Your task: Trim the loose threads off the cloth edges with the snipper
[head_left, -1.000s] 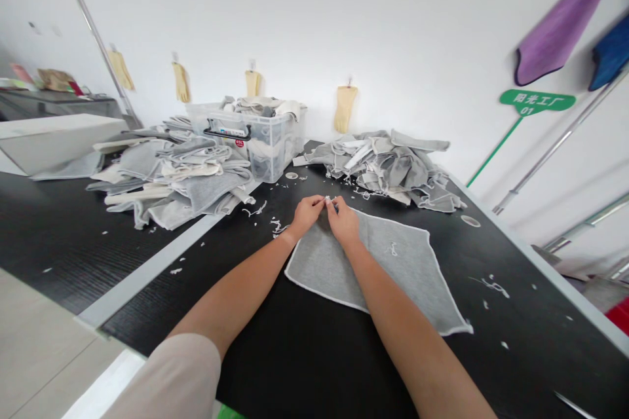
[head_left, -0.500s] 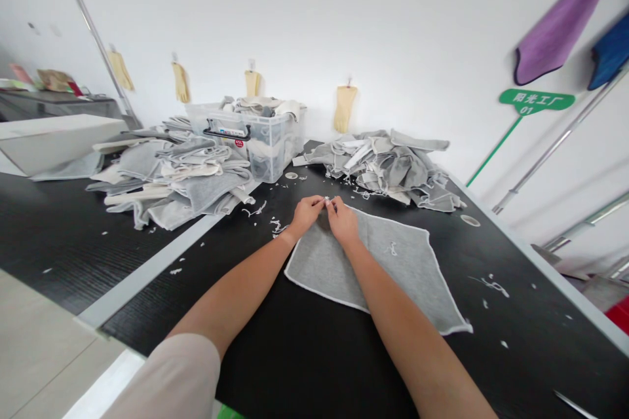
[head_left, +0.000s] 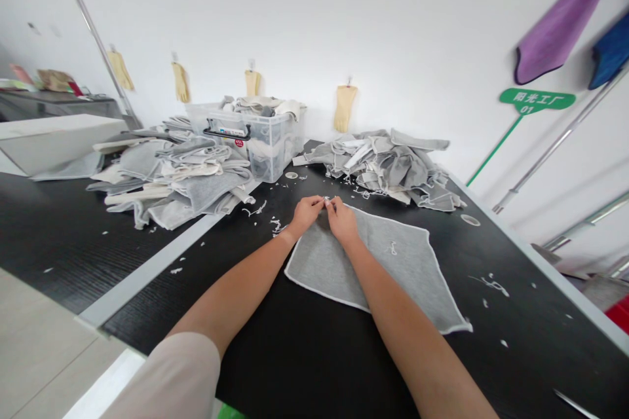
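A grey cloth [head_left: 398, 262] with white stitched edging lies spread on the black table [head_left: 285, 353]. Both my hands meet at its far left corner. My left hand [head_left: 307, 212] pinches that corner between thumb and fingers, and my right hand [head_left: 342, 219] pinches it from the other side, the fingertips almost touching. A bit of white edging shows between them; the exact grip is too small to make out. On the cloth, right of my right wrist, rests a small tangle of white thread [head_left: 393, 248].
Heaps of grey cloths [head_left: 177, 170] and more cloths [head_left: 388, 163] lie behind. A clear plastic box [head_left: 268, 150] full of cloths stands between them. Thread scraps [head_left: 494, 285] are scattered about. A thin metal tool [head_left: 572, 404] lies at the lower right. Rubber gloves [head_left: 345, 108] hang on the wall.
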Tool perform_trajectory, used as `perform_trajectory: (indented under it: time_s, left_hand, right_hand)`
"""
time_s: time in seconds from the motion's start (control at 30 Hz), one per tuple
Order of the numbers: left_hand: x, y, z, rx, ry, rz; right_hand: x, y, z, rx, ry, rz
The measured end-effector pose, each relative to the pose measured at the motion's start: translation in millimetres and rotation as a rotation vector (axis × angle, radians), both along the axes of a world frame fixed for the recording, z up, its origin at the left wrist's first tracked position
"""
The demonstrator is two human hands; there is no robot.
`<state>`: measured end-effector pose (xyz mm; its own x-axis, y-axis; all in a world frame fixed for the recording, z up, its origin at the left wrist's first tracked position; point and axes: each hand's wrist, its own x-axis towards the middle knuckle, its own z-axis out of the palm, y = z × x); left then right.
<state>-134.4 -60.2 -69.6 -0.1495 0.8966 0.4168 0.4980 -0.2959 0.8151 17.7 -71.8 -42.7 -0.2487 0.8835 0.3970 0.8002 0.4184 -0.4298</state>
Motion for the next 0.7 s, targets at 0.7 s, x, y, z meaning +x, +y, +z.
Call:
perform_trajectory:
  time_s: [0.7]
  left_hand:
    - [1.0, -2.6, 3.4, -0.007, -0.005, -0.009]
  right_hand:
    - [-0.3, -1.5, 0.9, -0.005, -0.006, 0.011]
